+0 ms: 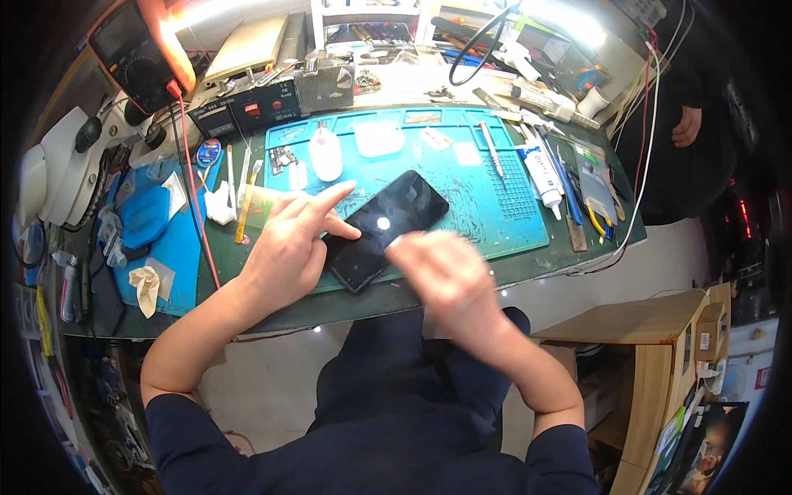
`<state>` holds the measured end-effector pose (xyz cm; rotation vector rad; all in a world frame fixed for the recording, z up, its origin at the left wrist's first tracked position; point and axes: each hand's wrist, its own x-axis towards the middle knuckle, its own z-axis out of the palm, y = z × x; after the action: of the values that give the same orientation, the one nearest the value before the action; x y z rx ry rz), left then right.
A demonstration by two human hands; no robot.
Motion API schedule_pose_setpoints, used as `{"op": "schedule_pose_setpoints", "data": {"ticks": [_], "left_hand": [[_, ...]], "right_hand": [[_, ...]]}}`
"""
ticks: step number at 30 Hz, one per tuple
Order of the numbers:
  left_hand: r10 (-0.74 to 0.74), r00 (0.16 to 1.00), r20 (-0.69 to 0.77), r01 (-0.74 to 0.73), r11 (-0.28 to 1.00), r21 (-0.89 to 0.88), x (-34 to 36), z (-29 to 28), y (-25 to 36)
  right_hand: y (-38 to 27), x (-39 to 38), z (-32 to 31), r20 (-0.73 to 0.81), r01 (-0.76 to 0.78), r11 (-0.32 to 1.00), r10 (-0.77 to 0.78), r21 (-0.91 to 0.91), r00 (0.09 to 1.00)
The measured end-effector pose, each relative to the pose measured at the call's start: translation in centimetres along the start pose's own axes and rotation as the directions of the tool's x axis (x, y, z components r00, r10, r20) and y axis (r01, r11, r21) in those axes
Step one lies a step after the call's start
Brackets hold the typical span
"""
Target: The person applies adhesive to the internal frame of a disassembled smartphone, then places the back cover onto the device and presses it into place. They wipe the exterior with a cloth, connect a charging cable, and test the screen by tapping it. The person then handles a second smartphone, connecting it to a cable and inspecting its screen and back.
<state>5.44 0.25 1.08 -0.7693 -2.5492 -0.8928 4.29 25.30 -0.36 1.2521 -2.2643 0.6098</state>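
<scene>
A black smartphone (412, 202) lies screen-up at an angle on the cyan work mat (516, 235), with a bright reflection on its glass. My left hand (293, 239) is at the phone's left side, index finger stretched out above its edge, one fingertip resting on the screen and other fingers bent. My right hand (445, 276) is smeared by motion over the lower right of the phone, fingers bent; anything between them is unclear. Just beyond are a white bottle (326, 161) and a translucent small box (378, 139).
A multimeter (124, 58), a power unit (243, 111) and a white microscope (54, 169) stand left and back. A white tube (540, 173), tweezers and pliers (594, 210) lie right. Another person's hand (686, 125) is at upper right. A wooden cabinet (610, 326) stands below right.
</scene>
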Motion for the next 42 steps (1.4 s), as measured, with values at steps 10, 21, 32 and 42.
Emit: {"op": "schedule_pose_setpoints", "data": {"ticks": [10,21,32,42], "left_hand": [[-0.004,1.0,0.015,0.004,1.0,-0.017,-0.3,-0.2,-0.4],[-0.006,1.0,-0.022,0.005,0.998,-0.055,-0.3,0.2,-0.7],[-0.004,1.0,-0.024,0.002,0.996,-0.092,-0.5,0.2,-1.2],[-0.061,0.998,-0.014,0.057,0.979,-0.197,-0.6,0.2,-2.0]], "right_hand": [[-1.8,0.0,1.1,-0.03,-0.027,0.999,0.027,-0.019,0.999],[-2.8,-0.1,1.5,-0.019,-0.038,0.998,0.037,-0.055,0.999],[-4.7,1.6,1.9,0.1,0.11,0.994,-0.108,-0.012,0.989],[-1.9,2.2,1.2,0.143,0.172,0.971,-0.196,0.167,0.97]]}}
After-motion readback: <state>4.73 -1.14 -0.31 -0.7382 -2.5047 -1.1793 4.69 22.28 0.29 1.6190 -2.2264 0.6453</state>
